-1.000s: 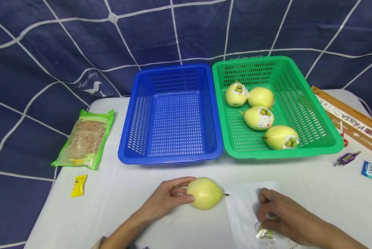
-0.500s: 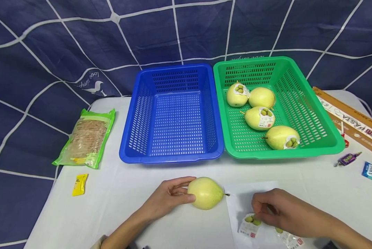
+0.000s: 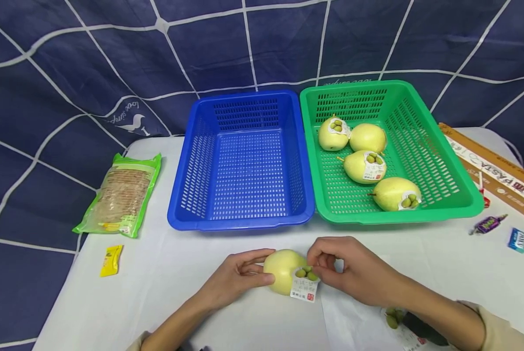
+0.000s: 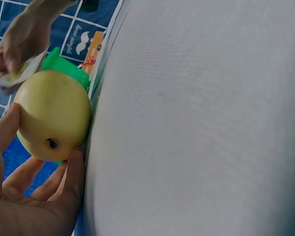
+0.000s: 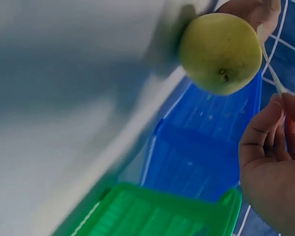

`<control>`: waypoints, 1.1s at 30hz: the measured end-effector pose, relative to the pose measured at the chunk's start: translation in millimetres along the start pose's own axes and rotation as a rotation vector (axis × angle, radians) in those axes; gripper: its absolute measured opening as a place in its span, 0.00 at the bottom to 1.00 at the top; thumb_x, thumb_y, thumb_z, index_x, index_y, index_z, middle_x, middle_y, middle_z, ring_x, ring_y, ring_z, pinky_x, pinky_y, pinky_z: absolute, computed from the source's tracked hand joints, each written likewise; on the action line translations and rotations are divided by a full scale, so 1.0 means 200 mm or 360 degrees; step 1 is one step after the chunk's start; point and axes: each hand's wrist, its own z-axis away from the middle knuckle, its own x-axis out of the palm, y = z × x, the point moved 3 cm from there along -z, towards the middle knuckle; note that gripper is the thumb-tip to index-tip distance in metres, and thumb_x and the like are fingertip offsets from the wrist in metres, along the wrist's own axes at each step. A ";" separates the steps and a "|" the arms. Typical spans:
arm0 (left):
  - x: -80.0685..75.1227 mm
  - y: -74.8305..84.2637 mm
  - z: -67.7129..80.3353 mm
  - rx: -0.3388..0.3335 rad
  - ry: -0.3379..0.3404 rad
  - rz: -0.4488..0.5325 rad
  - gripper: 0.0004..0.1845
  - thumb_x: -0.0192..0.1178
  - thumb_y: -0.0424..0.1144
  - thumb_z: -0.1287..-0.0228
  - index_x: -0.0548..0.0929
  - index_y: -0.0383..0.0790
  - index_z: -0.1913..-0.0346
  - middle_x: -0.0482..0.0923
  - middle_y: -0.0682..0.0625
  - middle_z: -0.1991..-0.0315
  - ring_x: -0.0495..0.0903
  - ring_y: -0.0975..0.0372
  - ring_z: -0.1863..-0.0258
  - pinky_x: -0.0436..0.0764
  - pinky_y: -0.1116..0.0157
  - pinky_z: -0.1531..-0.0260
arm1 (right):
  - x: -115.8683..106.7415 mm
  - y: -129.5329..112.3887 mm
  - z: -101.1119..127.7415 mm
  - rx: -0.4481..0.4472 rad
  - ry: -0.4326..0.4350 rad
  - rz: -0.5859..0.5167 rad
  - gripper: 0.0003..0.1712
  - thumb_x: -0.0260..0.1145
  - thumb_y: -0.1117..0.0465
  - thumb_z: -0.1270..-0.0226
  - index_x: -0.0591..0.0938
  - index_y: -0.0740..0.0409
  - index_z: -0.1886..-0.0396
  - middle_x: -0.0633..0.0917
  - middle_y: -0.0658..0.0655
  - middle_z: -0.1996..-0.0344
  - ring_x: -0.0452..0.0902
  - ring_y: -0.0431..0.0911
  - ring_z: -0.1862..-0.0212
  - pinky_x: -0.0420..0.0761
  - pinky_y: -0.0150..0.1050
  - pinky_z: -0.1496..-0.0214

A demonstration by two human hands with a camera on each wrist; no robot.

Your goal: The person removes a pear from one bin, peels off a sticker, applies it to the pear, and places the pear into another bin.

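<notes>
1. Steadying a yellow pear on the white table, the person's left hand curls its fingers and thumb against the fruit's blunt end, just in front of the blue basket.

2. The right hand pinches a small white sticker printed with green fruit, thumb and forefinger closed on its upper edge, and holds it against the pear's right side; in the right wrist view the label shows only edge-on as a thin strip, so whether it is pressed flat on the skin cannot be told.

3. The left wrist view shows the pear lying with its dimpled base towards the camera, the left hand's thumb and fingers cupped round it and the right hand closing in from behind with the sticker.

4. The blue basket holds nothing; touching its right wall, the green basket carries four pears, at least three of them labelled.

5. A white backing sheet lies on the table under the right forearm, with more stickers near the sleeve.

6. A green packet of noodles and a small yellow sachet lie at the left of the table, well apart from the hands; a brown pasta box, a purple sweet and a blue sweet lie at the right edge.
</notes>
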 end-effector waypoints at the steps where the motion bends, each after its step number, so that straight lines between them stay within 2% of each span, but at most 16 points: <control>1: 0.00 0.00 0.00 -0.0005 -0.0003 0.0003 0.27 0.68 0.38 0.36 0.76 0.37 0.35 0.79 0.41 0.42 0.84 0.55 0.52 0.80 0.67 0.53 | 0.01 0.00 -0.02 -0.0009 0.0017 0.0022 0.18 0.67 0.79 0.41 0.79 0.50 0.63 0.80 0.45 0.71 0.74 0.37 0.71 0.78 0.30 0.71; 6: 0.01 0.00 0.00 -0.0007 -0.0012 0.0006 0.28 0.67 0.37 0.35 0.75 0.36 0.34 0.79 0.41 0.43 0.84 0.55 0.52 0.80 0.67 0.53 | 0.06 0.01 -0.11 0.0035 0.0083 0.0174 0.17 0.68 0.78 0.43 0.80 0.51 0.66 0.78 0.42 0.74 0.72 0.36 0.71 0.77 0.30 0.72; 10: 0.01 0.00 0.00 -0.0001 -0.0011 -0.0003 0.28 0.66 0.38 0.35 0.74 0.35 0.33 0.80 0.41 0.43 0.84 0.55 0.53 0.79 0.68 0.51 | 0.10 0.03 -0.12 0.0097 0.0114 0.0341 0.16 0.70 0.76 0.44 0.80 0.50 0.68 0.75 0.40 0.75 0.70 0.35 0.72 0.74 0.30 0.73; 13: 0.01 0.00 0.00 -0.0003 -0.0005 -0.0013 0.28 0.66 0.39 0.35 0.74 0.36 0.33 0.80 0.41 0.43 0.84 0.56 0.53 0.79 0.68 0.51 | 0.11 0.03 -0.12 0.0136 0.0134 0.0433 0.16 0.71 0.75 0.45 0.79 0.50 0.65 0.75 0.40 0.72 0.71 0.35 0.70 0.75 0.30 0.72; 16: 0.01 0.00 0.00 -0.0002 0.0002 -0.0026 0.28 0.66 0.39 0.34 0.74 0.36 0.33 0.80 0.42 0.43 0.84 0.56 0.53 0.79 0.67 0.50 | 0.11 0.03 -0.10 0.0140 0.0154 0.0436 0.17 0.72 0.74 0.45 0.80 0.51 0.61 0.77 0.42 0.65 0.73 0.37 0.67 0.78 0.31 0.70; 21: 0.01 0.00 0.00 0.0006 0.0015 -0.0052 0.28 0.66 0.39 0.34 0.74 0.37 0.33 0.80 0.42 0.43 0.84 0.56 0.53 0.78 0.67 0.50 | 0.14 0.01 -0.08 0.0087 0.0035 0.0538 0.15 0.75 0.65 0.43 0.83 0.51 0.57 0.79 0.45 0.55 0.76 0.41 0.55 0.81 0.37 0.57; 25: 0.00 0.00 0.00 0.0008 0.0036 -0.0064 0.28 0.66 0.39 0.34 0.75 0.38 0.33 0.80 0.42 0.43 0.84 0.56 0.53 0.79 0.68 0.51 | 0.15 0.01 -0.08 0.0156 -0.0090 0.0659 0.18 0.75 0.57 0.40 0.82 0.51 0.51 0.79 0.47 0.47 0.74 0.43 0.44 0.78 0.44 0.44; 33: 0.01 0.02 0.01 0.0000 0.0008 -0.0064 0.27 0.64 0.41 0.33 0.73 0.38 0.33 0.78 0.43 0.42 0.83 0.55 0.53 0.78 0.66 0.51 | 0.14 0.04 -0.07 0.0252 -0.0210 0.0589 0.26 0.71 0.55 0.35 0.79 0.58 0.39 0.79 0.55 0.39 0.72 0.49 0.36 0.73 0.51 0.37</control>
